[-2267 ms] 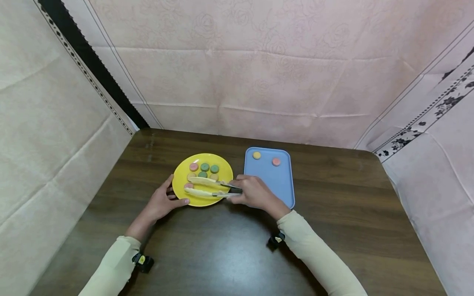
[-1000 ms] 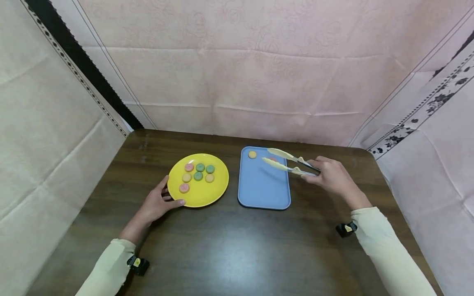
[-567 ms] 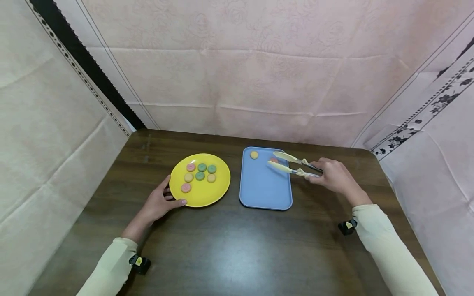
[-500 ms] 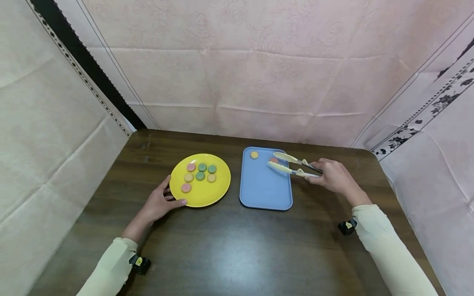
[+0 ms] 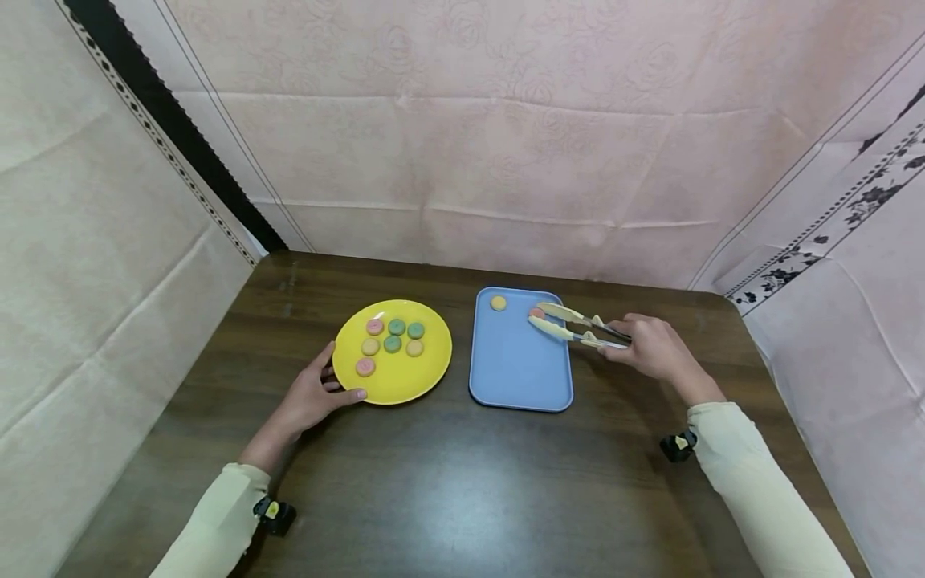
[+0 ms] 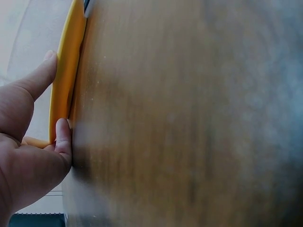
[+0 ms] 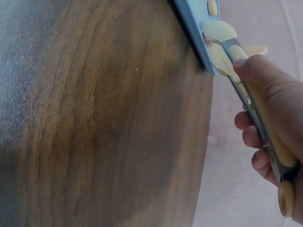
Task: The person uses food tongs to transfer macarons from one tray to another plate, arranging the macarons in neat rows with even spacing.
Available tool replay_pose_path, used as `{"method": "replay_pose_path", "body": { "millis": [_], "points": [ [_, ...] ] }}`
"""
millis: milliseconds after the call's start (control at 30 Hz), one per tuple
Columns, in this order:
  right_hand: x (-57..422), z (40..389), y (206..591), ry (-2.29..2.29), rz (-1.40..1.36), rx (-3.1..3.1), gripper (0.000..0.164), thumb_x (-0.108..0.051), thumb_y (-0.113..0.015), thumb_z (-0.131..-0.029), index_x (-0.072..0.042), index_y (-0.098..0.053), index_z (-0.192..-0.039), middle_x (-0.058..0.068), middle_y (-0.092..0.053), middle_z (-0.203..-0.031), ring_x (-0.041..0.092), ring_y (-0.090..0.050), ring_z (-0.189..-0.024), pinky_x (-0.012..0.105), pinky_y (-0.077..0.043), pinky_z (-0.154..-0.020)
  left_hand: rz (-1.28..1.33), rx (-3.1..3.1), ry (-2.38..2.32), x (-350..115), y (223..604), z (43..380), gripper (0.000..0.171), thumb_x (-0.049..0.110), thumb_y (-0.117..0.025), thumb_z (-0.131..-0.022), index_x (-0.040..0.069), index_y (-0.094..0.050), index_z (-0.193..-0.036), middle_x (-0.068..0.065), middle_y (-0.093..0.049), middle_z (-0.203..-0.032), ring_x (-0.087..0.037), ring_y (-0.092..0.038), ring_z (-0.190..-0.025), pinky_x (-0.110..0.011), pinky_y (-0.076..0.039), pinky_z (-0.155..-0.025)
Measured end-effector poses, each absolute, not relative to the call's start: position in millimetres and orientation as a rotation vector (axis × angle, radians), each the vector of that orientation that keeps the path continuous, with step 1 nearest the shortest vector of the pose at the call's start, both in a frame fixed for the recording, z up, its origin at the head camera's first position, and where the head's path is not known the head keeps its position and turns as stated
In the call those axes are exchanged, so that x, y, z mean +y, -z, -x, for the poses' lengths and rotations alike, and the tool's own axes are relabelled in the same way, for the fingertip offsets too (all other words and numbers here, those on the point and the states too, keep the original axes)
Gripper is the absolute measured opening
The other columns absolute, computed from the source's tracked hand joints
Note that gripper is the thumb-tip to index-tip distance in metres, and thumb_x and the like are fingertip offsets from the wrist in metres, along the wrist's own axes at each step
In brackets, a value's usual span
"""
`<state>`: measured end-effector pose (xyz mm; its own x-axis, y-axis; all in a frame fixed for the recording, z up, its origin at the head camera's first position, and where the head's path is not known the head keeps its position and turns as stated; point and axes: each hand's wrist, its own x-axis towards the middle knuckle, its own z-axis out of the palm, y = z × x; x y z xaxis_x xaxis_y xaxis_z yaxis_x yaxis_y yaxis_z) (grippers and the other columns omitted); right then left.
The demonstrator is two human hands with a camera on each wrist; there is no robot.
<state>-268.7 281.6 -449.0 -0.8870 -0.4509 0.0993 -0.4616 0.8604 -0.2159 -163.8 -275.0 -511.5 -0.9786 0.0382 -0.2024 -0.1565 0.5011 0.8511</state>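
Observation:
My left hand [image 5: 307,395] holds the left rim of a round yellow plate [image 5: 405,384]; in the left wrist view, the plate's edge [image 6: 66,71] lies between its digits. Several pink, green and yellow macarons [image 5: 393,343] sit on the plate. My right hand [image 5: 654,351] grips a pair of tongs [image 5: 551,327] with cream tips. Those tips straddle a pink macaron [image 5: 536,313] at the upper right of a blue tray [image 5: 516,373]; whether they squeeze it I cannot tell. A yellow macaron [image 5: 498,303] lies near the tray's upper left corner.
Plate and tray stand side by side, slightly apart, on a dark wooden table [image 5: 405,482]. Behind the table's far edge hangs a pale patterned cloth [image 5: 462,160]. Similar cloth [image 5: 860,337] covers the right side.
My right hand has carried the tongs from over the plate to the tray's right side. Since half a second ago, the tongs' tips have drawn closer together around the pink macaron. The left hand stays put.

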Motion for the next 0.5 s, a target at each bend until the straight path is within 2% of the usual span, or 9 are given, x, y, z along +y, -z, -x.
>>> {"method": "replay_pose_path", "body": {
  "millis": [300,500],
  "points": [
    [282.0,266.8,451.9,-0.37,-0.731,-2.985,0.05,-0.033,-0.078,-0.091,0.003,-0.072,-0.124,0.009,-0.066,-0.091,0.018,-0.051,-0.068,0.036,-0.045,-0.06,0.1,2.546,-1.483,-275.4,512.3,163.9,0.118,0.032,-0.085,-0.086,0.002,-0.001,-0.164,-0.03,-0.044,-0.148,-0.042,-0.057,-0.129,-0.044,-0.054,-0.099],
    [277.5,261.0,451.9,-0.405,-0.717,-2.94,0.051,-0.034,-0.079,-0.09,0.003,-0.072,-0.124,0.005,-0.061,-0.083,0.016,-0.046,-0.064,0.031,-0.039,-0.055,0.1,2.547,-1.483,-275.8,511.7,162.5,0.118,0.033,-0.085,-0.086,0.003,-0.001,-0.164,-0.028,-0.044,-0.148,-0.042,-0.057,-0.129,-0.043,-0.054,-0.099]
  ]
}}
